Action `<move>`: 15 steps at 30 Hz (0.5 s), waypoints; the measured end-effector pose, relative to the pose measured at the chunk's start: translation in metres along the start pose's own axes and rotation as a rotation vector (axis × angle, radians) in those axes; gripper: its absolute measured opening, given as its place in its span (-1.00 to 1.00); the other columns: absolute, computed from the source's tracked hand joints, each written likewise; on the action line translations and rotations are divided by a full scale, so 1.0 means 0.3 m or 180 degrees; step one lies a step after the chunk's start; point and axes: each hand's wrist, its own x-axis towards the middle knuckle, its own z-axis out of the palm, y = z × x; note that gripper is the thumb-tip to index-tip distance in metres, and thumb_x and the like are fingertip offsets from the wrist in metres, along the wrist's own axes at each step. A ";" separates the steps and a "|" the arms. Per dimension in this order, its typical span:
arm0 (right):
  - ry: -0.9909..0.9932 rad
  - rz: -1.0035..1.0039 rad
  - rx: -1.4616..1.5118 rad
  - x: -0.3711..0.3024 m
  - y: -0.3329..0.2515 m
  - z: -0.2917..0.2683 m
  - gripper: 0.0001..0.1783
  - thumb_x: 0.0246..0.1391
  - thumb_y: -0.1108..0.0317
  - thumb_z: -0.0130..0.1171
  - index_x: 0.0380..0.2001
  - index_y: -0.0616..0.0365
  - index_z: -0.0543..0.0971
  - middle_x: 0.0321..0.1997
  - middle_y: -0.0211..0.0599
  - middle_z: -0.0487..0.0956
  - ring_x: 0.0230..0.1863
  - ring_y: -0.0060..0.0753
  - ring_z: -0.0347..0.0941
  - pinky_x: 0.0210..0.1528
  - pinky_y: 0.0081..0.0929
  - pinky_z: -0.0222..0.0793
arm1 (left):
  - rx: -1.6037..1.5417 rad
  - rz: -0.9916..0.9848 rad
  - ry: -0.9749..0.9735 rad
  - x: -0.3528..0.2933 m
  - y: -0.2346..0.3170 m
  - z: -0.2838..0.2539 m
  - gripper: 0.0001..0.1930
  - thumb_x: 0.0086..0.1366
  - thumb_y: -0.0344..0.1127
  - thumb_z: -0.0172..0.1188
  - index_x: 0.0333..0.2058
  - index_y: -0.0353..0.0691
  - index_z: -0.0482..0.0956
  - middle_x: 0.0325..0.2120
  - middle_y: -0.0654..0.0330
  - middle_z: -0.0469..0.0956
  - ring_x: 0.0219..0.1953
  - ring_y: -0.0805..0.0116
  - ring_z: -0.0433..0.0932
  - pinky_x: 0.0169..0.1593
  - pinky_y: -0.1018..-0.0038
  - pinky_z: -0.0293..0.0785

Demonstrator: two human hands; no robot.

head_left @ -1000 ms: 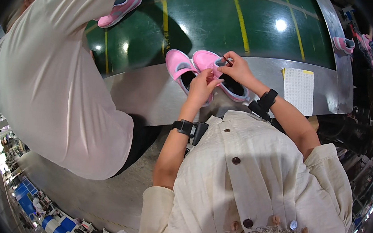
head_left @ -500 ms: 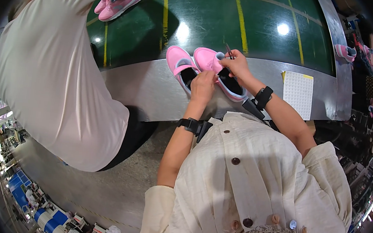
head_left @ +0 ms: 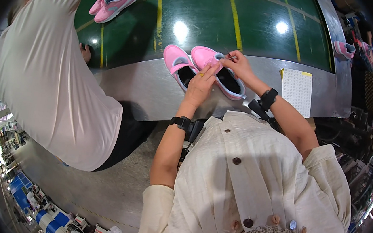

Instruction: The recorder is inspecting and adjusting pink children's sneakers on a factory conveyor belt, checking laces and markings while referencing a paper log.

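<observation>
A pair of pink shoes lies on the metal table edge in front of me: the left shoe (head_left: 175, 58) and the right shoe (head_left: 203, 55), their openings dark and toward me. My left hand (head_left: 200, 85) rests on the right shoe, its fingers stretched over the strap by the opening. A yellow ring shows on one finger. At the far side of that opening, my right hand (head_left: 239, 67) touches the shoe's collar with its fingertips. Between its fingers is a thin pointed metal tool (head_left: 229, 54), perhaps small scissors; my fingers cover most of it.
A printed sheet (head_left: 296, 92) lies on the metal ledge (head_left: 131, 88) to my right. Beyond runs a green surface (head_left: 267, 25) with yellow lines. A co-worker in a pale shirt (head_left: 59, 82) stands close on my left, near another pink pair (head_left: 116, 6). One pink shoe (head_left: 344, 49) sits far right.
My left hand has shifted from a pinch at the strap to fingers stretched across it. The tool in my right hand has tilted. The co-worker's arm has moved lower beside the far pair.
</observation>
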 end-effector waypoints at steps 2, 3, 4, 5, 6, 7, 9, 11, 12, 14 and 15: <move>0.0016 -0.0319 -0.0371 -0.028 0.000 -0.032 -0.68 -0.06 0.17 0.26 -0.26 0.07 0.48 -0.51 -0.38 0.50 -0.49 -0.52 0.43 -0.47 -0.51 0.34 | -0.0152 0.0003 -0.0054 0.001 0.000 -0.006 -0.88 0.03 -0.48 0.15 -0.44 -0.31 0.40 0.13 0.22 0.31 0.13 0.13 0.33 0.01 0.30 0.42; 0.0004 -0.0307 -0.0824 -0.061 -0.006 -0.067 -0.67 -0.04 0.15 0.24 -0.23 0.06 0.49 -0.49 -0.35 0.51 -0.47 -0.47 0.45 -0.42 -0.48 0.35 | -0.0211 -0.0023 -0.0085 0.000 0.002 -0.008 -0.89 0.04 -0.47 0.15 -0.44 -0.32 0.40 0.13 0.22 0.31 0.13 0.13 0.33 0.01 0.30 0.42; -0.0013 -0.0300 -0.1281 -0.091 -0.018 -0.092 -0.65 -0.02 0.12 0.22 -0.21 0.05 0.50 -0.47 -0.33 0.51 -0.44 -0.42 0.47 -0.37 -0.45 0.36 | -0.0265 -0.0042 -0.0103 0.000 0.003 -0.010 -0.89 0.06 -0.47 0.15 -0.43 -0.32 0.40 0.13 0.21 0.31 0.14 0.13 0.33 0.01 0.30 0.42; -0.0171 -0.0578 -0.1643 -0.118 -0.031 -0.104 -0.64 -0.02 0.10 0.22 -0.19 0.04 0.51 -0.44 -0.32 0.51 -0.42 -0.37 0.48 -0.36 -0.43 0.37 | -0.0320 -0.0058 -0.0122 0.001 0.005 -0.011 -0.89 0.07 -0.47 0.15 -0.43 -0.33 0.40 0.14 0.21 0.30 0.14 0.13 0.33 0.01 0.30 0.42; -0.0322 -0.0853 -0.2004 -0.146 -0.044 -0.113 -0.63 -0.02 0.09 0.21 -0.18 0.02 0.51 -0.41 -0.31 0.51 -0.40 -0.32 0.48 -0.36 -0.41 0.37 | -0.0361 -0.0059 -0.0122 0.003 0.006 -0.013 -0.89 0.08 -0.46 0.15 -0.42 -0.33 0.41 0.14 0.20 0.30 0.13 0.12 0.33 0.01 0.30 0.42; -0.0466 -0.1130 -0.2365 -0.169 -0.058 -0.122 -0.62 -0.02 0.07 0.21 -0.17 0.01 0.51 -0.38 -0.30 0.51 -0.39 -0.28 0.49 -0.36 -0.39 0.37 | -0.0403 -0.0050 -0.0122 0.006 0.007 -0.014 -0.88 0.09 -0.46 0.15 -0.41 -0.34 0.42 0.14 0.20 0.31 0.13 0.12 0.34 0.01 0.30 0.43; -0.0536 -0.1390 -0.2733 -0.184 -0.083 -0.116 -0.66 -0.04 0.12 0.21 -0.20 0.01 0.52 -0.35 -0.32 0.49 -0.34 -0.19 0.47 -0.36 -0.31 0.37 | -0.0454 -0.0017 -0.0153 0.012 0.006 -0.018 -0.87 0.10 -0.45 0.15 -0.38 -0.34 0.43 0.13 0.20 0.31 0.12 0.12 0.35 0.00 0.30 0.43; -0.0584 -0.1728 -0.2986 -0.176 -0.099 -0.103 -0.68 -0.06 0.16 0.21 -0.22 0.01 0.52 -0.38 -0.32 0.48 -0.34 -0.17 0.45 -0.37 -0.29 0.36 | -0.0476 0.0010 -0.0217 0.017 0.006 -0.022 -0.85 0.10 -0.44 0.15 -0.34 -0.35 0.44 0.13 0.20 0.31 0.11 0.12 0.35 0.01 0.30 0.43; -0.0576 -0.1810 -0.2934 -0.170 -0.104 -0.096 -0.70 -0.09 0.22 0.21 -0.23 0.02 0.52 -0.41 -0.33 0.46 -0.35 -0.16 0.44 -0.38 -0.28 0.36 | -0.0477 0.0004 -0.0220 0.019 0.005 -0.025 -0.84 0.10 -0.44 0.15 -0.33 -0.35 0.44 0.13 0.20 0.31 0.11 0.12 0.35 0.01 0.30 0.43; -0.0632 -0.2165 -0.3046 -0.149 -0.106 -0.091 -0.70 -0.12 0.24 0.22 -0.24 0.00 0.53 -0.43 -0.36 0.45 -0.36 -0.20 0.43 -0.39 -0.30 0.36 | -0.0482 -0.0008 -0.0242 0.022 0.006 -0.030 -0.82 0.10 -0.45 0.15 -0.30 -0.35 0.45 0.13 0.21 0.31 0.11 0.12 0.35 0.02 0.31 0.42; -0.0660 -0.2306 -0.3121 -0.140 -0.104 -0.091 -0.70 -0.13 0.25 0.22 -0.25 -0.01 0.53 -0.44 -0.38 0.45 -0.37 -0.22 0.43 -0.40 -0.32 0.36 | -0.0499 -0.0007 -0.0258 0.022 0.006 -0.031 -0.82 0.10 -0.45 0.15 -0.30 -0.35 0.45 0.13 0.21 0.31 0.11 0.11 0.35 0.02 0.31 0.42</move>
